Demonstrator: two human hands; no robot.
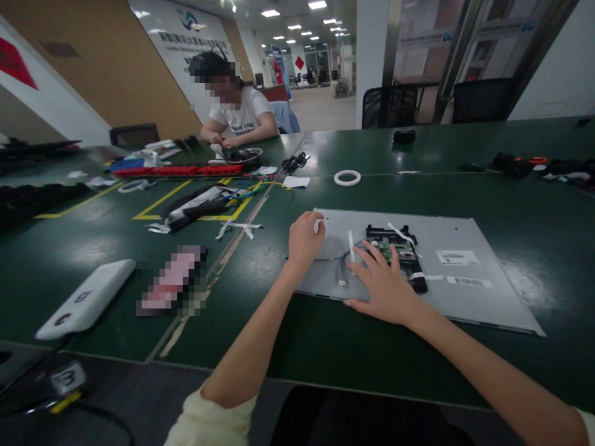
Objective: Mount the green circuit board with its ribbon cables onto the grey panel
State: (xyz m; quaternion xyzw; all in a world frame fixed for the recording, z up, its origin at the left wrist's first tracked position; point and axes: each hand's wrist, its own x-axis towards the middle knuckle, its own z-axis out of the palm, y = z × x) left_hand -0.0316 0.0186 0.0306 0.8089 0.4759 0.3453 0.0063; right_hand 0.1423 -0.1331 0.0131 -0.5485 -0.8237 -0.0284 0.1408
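A flat, silvery-grey rectangular panel (493, 306) lies level on the green counter (362, 359), its long sides running left to right and the side with the electronics facing up. Near its middle sits a green circuit board (385, 250), partly hidden, with black parts (420, 282) around it. Thin grey cables (344, 263) run left from the board; one loose end bends toward the near edge. A white tape strip (351, 240) crosses them, and more tape (434, 277) reaches right from the black parts. Two white labels (458, 257) are stuck farther right.
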